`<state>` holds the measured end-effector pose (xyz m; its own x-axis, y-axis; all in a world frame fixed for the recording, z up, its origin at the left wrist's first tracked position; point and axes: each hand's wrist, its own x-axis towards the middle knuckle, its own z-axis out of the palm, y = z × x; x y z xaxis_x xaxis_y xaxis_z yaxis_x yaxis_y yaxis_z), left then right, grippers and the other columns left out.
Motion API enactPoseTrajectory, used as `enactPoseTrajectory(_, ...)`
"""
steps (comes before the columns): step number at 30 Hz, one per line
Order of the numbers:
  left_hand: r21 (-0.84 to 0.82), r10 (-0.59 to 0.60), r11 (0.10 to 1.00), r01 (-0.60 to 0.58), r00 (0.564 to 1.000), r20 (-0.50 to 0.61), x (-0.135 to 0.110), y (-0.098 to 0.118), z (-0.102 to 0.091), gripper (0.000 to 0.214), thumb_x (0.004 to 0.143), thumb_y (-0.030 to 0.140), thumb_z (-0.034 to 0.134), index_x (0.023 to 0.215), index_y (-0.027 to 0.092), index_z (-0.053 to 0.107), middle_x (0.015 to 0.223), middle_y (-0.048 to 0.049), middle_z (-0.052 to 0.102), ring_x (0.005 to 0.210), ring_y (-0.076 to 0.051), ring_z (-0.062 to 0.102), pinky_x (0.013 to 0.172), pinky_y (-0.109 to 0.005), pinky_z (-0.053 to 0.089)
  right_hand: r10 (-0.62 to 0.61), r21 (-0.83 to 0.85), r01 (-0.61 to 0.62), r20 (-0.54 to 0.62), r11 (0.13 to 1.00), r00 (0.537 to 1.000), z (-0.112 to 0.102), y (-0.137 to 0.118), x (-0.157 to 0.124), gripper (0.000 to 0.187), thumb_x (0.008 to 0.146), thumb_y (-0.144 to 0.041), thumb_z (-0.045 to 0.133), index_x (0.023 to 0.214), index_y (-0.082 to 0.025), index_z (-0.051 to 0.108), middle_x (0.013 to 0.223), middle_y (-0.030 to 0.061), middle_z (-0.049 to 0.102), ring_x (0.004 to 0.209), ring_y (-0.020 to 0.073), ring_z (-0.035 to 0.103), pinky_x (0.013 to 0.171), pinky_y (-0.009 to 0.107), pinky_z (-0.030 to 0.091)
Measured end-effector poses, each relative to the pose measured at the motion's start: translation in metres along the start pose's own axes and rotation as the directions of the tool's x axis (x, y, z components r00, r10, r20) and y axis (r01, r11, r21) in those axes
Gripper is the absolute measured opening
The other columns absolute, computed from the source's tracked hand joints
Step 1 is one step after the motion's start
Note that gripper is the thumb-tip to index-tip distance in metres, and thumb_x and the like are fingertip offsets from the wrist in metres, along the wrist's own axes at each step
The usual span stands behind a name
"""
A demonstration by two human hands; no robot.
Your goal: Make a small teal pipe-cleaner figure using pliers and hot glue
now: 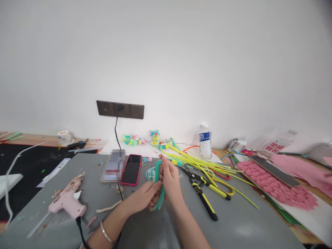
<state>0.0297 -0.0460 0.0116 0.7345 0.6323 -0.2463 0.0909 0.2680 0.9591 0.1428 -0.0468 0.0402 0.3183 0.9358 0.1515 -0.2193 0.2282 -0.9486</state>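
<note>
My left hand [149, 195] is closed on a folded teal pipe cleaner [157, 169], with the loose ends hanging below the fingers. My right hand [170, 178] pinches the same strip higher up, near its bent top. Both hands are close together above the grey mat, and the fingers hide the strip's middle. Just behind them lies a small dish of colourful bits [150, 174], partly covered. To the right are black-and-yellow pliers [201, 193] with their handles apart, beside a bundle of long yellow pipe cleaners [207, 164].
A pink glue gun [68, 204] lies at left, its black cord running past my left forearm. A pink-edged phone [131, 169] is behind my hands. Small colourful figures [155, 137] and a white bottle [204, 141] stand by the wall. Pink braided material [282, 185] is at right.
</note>
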Motion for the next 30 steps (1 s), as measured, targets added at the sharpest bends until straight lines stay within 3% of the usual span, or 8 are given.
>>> enactPoseTrajectory(6,-0.008,-0.034,0.999,0.034,0.999,0.03,0.001,-0.005,-0.003,0.061,0.072,0.08,0.056,0.067,0.02,0.044,0.051,0.0101,0.031,0.045,-0.007,0.025,0.042,-0.02,0.024,-0.014,-0.036,0.016,0.065,0.999,0.998,-0.001,0.004,0.001,0.058,0.08,-0.073,0.057,0.059,-0.023,0.035,0.052,-0.0095,0.025,0.043,0.0066,0.018,0.039,0.023,0.015)
enactPoseTrajectory(9,0.087,0.079,0.993,-0.076,0.997,-0.025,0.001,-0.004,-0.004,0.055,0.077,0.072,0.06,0.072,0.017,0.054,0.06,0.0046,0.047,0.054,-0.01,0.041,0.051,-0.021,0.036,-0.01,0.0,0.01,0.083,1.0,0.997,-0.003,0.006,0.004,0.059,0.079,-0.075,0.056,0.058,-0.024,0.034,0.051,-0.0098,0.024,0.043,0.0069,0.017,0.039,0.023,0.015)
enactPoseTrajectory(11,0.096,0.126,0.987,-0.126,0.992,0.012,0.0,-0.004,-0.003,0.053,0.081,0.069,0.059,0.078,0.016,0.06,0.069,0.0005,0.057,0.062,-0.012,0.051,0.059,-0.022,0.043,-0.027,-0.016,0.028,0.084,0.999,0.996,-0.004,0.008,0.004,0.059,0.082,-0.074,0.053,0.058,-0.024,0.033,0.051,-0.0096,0.024,0.043,0.0076,0.019,0.04,0.024,0.016)
enactPoseTrajectory(14,0.023,0.128,0.991,-0.132,0.985,0.117,0.001,-0.004,-0.002,0.054,0.085,0.069,0.053,0.087,0.016,0.062,0.07,-0.0024,0.064,0.063,-0.015,0.06,0.062,-0.026,0.048,-0.086,-0.112,0.098,0.104,0.989,0.991,-0.007,0.008,0.004,0.055,0.089,-0.069,0.046,0.059,-0.023,0.037,0.052,-0.0071,0.031,0.046,0.0099,0.028,0.045,0.024,0.024)
enactPoseTrajectory(17,-0.028,0.148,0.989,-0.146,0.985,0.093,0.003,-0.005,-0.001,0.053,0.088,0.066,0.05,0.085,0.015,0.062,0.063,-0.0035,0.067,0.058,-0.017,0.064,0.059,-0.028,0.05,-0.114,-0.238,0.158,0.191,0.958,0.975,-0.015,0.004,0.002,0.048,0.095,-0.06,0.042,0.068,-0.021,0.048,0.062,-0.0024,0.047,0.057,0.0134,0.043,0.053,0.025,0.035)
enactPoseTrajectory(21,-0.086,0.147,0.986,-0.143,0.988,0.046,0.006,-0.004,0.001,0.055,0.09,0.066,0.047,0.069,0.015,0.057,0.053,-0.0048,0.065,0.047,-0.015,0.06,0.052,-0.026,0.047,-0.13,-0.414,0.226,0.248,0.882,0.96,-0.031,-0.002,-0.001,0.04,0.096,-0.053,0.044,0.079,-0.02,0.059,0.071,0.0004,0.055,0.068,0.0166,0.051,0.064,0.026,0.041)
enactPoseTrajectory(25,-0.178,0.182,0.966,-0.186,0.982,-0.04,0.009,-0.004,0.001,0.045,0.088,0.064,0.052,0.08,0.02,0.048,0.047,0.0011,0.061,0.039,-0.013,0.052,0.044,-0.023,0.042,-0.099,-0.451,0.204,0.246,0.869,0.964,-0.044,0.0,-0.002,0.045,0.095,-0.055,0.044,0.083,-0.017,0.066,0.069,0.0007,0.054,0.062,0.0161,0.048,0.06,0.027,0.04)
enactPoseTrajectory(30,-0.281,0.134,0.949,-0.146,0.989,-0.062,0.011,-0.005,-0.002,0.051,0.08,0.067,0.063,0.076,0.022,0.041,0.046,0.0135,0.035,0.034,-0.004,0.027,0.042,-0.019,0.027,-0.049,-0.482,0.195,0.298,0.854,0.953,-0.055,0.0,-0.006,0.046,0.095,-0.052,0.045,0.087,-0.017,0.074,0.069,0.0019,0.053,0.066,0.0178,0.052,0.064,0.029,0.041)
